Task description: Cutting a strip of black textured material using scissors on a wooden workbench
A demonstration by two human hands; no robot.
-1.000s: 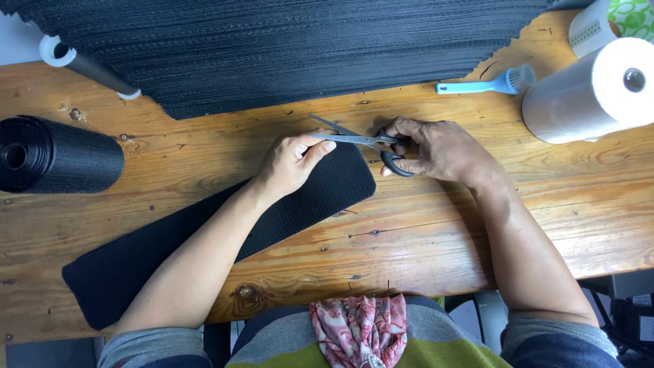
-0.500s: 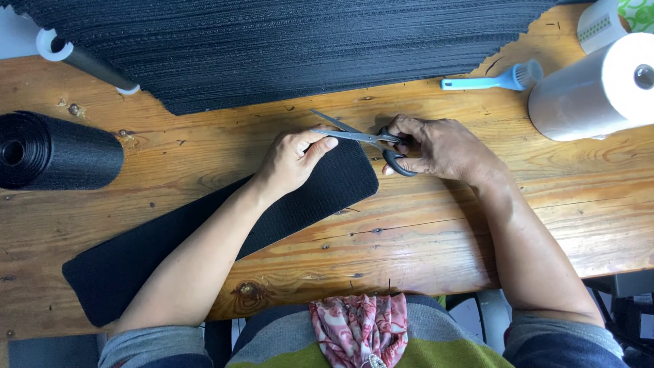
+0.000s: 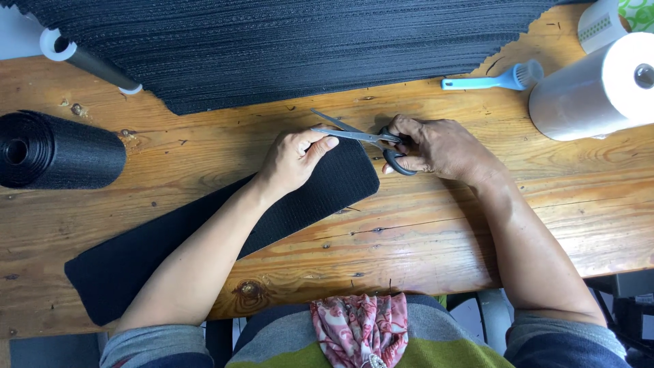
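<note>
Two hands at work: both meet at the rounded end of a black mesh strip [image 3: 225, 238] lying slantwise across the wooden desk [image 3: 436, 232].
Right hand: the right hand [image 3: 439, 146] is closed through the dark loops of a pair of scissors [image 3: 361, 136], blades parted and pointing left over the strip's upper corner.
Left hand: the left hand [image 3: 293, 160] rests on the strip just below the blades, fingers curled, thumb stretched toward the edge, pinning the mesh flat rather than grasping it.
Strip: its far end lies near the desk's front left edge; the end being worked is in the middle of the desk, touching both hands.
Doing it well: I judge the cut wants the mesh kept taut and flat, the thumb clear of the blades, and short bites that follow the curve.
Risk: loose weave may slip or fray if the blades close with the strip slack.
Around: a black mesh roll [image 3: 58, 150] at left, a large dark sheet [image 3: 286, 41] behind, a white film roll [image 3: 593, 88] and a blue brush [image 3: 490, 80] at right.
</note>
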